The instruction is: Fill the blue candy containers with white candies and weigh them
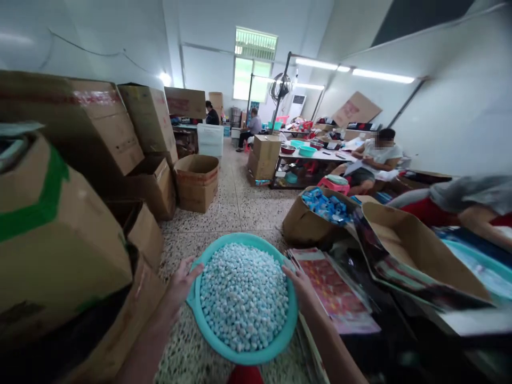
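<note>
A round turquoise basin (240, 356), heaped with many small pale blue-white pieces (245, 293), is held up in front of me above the speckled floor. My left hand (183, 277) grips its left rim, thumb over the edge and the other fingers mostly hidden beneath. On the opposite side my right hand (298, 277) clasps the right rim. What exactly the small pieces are cannot be made out.
Cardboard boxes (52, 213) crowd the left side. To the right stand a carton of blue packets (326, 205), an open box (416, 245) and stacked printed sheets (332, 288). A seated person (378, 160) and another bent person work there. The floor aisle (228, 213) runs ahead between boxes and tables.
</note>
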Demonstrator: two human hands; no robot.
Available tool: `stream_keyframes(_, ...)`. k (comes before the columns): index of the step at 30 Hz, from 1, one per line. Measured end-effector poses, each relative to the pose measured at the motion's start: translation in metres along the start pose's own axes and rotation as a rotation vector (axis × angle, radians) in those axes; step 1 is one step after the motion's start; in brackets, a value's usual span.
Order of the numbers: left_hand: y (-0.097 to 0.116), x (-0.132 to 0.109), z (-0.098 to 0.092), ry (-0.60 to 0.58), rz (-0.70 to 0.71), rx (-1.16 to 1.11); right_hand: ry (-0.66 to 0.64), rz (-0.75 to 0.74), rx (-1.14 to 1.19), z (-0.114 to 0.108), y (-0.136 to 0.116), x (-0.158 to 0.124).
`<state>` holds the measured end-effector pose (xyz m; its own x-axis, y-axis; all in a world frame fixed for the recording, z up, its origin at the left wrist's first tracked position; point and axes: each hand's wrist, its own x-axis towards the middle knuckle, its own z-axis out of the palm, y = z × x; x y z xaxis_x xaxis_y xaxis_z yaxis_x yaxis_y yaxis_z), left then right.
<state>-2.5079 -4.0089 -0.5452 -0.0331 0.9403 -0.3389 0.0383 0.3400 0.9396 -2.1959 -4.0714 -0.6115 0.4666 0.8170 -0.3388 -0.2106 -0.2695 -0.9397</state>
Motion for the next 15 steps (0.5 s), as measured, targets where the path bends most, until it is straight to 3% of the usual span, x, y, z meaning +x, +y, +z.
stream_keyframes(3, 0.065, 0.127, 0.024, 0.04, 0.002, -0.022, -0.007, -0.019, 0.007, 0.055, -0.054, 0.125)
stream_keyframes(8, 0.161, 0.338, 0.07, 0.114, -0.006, -0.01, -0.131, 0.013, 0.046, 0.143, -0.135, 0.349)
stream_keyframes(15, 0.311, 0.626, 0.123, 0.185, -0.013, -0.031, -0.242, 0.007, 0.077, 0.281, -0.284, 0.642)
